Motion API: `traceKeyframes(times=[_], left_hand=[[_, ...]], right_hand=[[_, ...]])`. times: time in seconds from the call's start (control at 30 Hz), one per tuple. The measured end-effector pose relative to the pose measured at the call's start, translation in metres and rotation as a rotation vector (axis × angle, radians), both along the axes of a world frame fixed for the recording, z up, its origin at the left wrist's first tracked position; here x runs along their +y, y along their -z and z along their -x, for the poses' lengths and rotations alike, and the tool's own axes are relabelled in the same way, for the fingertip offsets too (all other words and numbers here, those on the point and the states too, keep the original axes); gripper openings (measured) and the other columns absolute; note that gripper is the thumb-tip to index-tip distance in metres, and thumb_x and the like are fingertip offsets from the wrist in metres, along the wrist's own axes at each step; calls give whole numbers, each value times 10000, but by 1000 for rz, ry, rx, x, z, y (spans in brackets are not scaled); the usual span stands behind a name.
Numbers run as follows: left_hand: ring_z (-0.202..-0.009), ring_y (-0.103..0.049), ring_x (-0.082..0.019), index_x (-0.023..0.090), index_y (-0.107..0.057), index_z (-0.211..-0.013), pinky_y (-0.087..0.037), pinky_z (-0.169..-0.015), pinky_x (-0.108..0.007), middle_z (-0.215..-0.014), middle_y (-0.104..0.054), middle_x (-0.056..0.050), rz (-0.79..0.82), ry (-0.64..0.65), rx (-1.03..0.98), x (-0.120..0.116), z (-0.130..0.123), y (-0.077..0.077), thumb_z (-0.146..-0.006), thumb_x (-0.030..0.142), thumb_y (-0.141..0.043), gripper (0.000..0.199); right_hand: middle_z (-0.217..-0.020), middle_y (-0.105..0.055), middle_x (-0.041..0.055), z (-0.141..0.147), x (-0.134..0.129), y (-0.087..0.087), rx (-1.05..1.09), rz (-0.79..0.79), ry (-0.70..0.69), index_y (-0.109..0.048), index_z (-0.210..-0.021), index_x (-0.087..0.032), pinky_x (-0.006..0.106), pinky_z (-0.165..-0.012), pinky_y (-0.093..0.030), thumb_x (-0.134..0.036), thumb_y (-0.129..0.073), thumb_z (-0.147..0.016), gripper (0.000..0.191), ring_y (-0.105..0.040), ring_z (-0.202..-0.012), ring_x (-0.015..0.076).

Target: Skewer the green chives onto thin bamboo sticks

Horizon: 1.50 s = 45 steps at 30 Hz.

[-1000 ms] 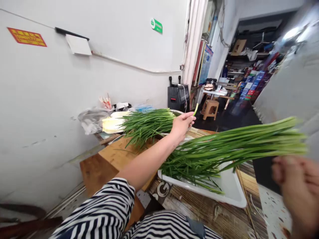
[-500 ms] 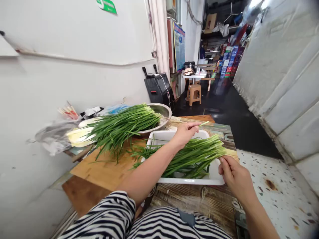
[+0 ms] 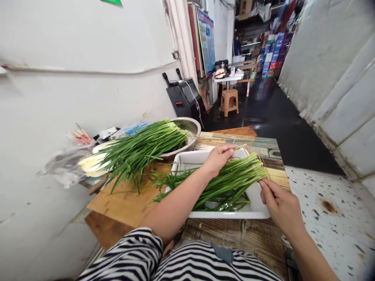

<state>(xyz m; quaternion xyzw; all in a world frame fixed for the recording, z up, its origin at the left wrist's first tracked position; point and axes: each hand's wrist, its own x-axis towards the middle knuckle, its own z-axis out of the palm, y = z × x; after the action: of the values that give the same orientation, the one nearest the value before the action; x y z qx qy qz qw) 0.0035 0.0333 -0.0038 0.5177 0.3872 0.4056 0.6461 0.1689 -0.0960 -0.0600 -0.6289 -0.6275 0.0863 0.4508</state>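
A big bunch of garlic chives lies across a white plastic tray, its pale stem ends toward the right. Over the tray's far side, my left hand is closed in a pinch on a single chive stalk, whose pale end sticks out to the right. My right hand is at the tray's right end, thumb and forefinger pressed together against the stem ends; what they pinch is too small to make out. A second pile of garlic chives rests on a steel bowl at the left.
The tray stands on a patterned wooden table, with a wooden board to its left. Plastic bags and skewer-like sticks lie by the wall. Beyond are a black speaker and a brown stool.
The view has tipped down and shifted slightly. My left hand keeps its pinch on the stalk, and my right hand stays pinched at the stem ends, with little movement.
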Motion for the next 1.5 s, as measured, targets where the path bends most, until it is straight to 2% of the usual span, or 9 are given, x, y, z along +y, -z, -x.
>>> traceKeyframes(times=[0.37, 0.67, 1.5], left_hand=[[-477, -343, -21, 70, -641, -1074, -224, -484, -190, -650, -503, 27, -23, 24, -17, -2, 0, 2, -821, 158, -525, 291], [-476, -344, -17, 70, -644, -1089, -227, -492, -188, -651, -501, 30, 2, 9, -8, -4, -2, -2, -829, 151, -516, 301], [-475, -350, -13, 90, -661, -1093, -241, -488, -186, -654, -507, 28, 23, 9, -55, -3, -3, 2, -808, 174, -561, 313]], right_hand=[[-624, -655, 24, -1, 1, 3, -9, 35, 6, -674, -844, -179, 234, -557, -418, -488, -421, -908, 405, -560, -502, 122], [-608, -650, 41, 1, 0, -3, -20, 20, 16, -687, -818, -188, 237, -570, -440, -529, -394, -907, 458, -590, -546, 146], [-670, -685, 45, -2, 1, 2, -40, 21, 44, -708, -928, -165, 249, -585, -464, -498, -428, -895, 437, -622, -574, 154]])
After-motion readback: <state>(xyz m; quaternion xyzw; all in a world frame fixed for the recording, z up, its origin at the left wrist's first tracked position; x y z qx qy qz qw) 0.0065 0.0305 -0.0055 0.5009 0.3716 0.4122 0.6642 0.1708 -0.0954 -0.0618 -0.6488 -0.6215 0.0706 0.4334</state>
